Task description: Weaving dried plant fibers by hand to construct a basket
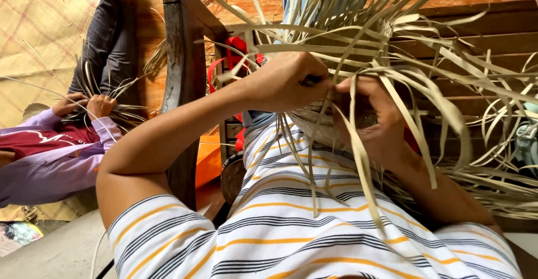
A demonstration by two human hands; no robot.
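Head view: both hands meet at the woven base (322, 123) of a half-made basket held against the striped shirt (291, 223). The left hand (288, 80) is closed, its grip pinched together on a pale strip (358, 161) at the top edge of the weave. The right hand (375, 122) cups the base from the other side, fingers curled onto it. Loose strips fan up and outward from that rim, their long axes pointing away from both hands. Another person's hands (89, 105) work strips at the far left, well apart
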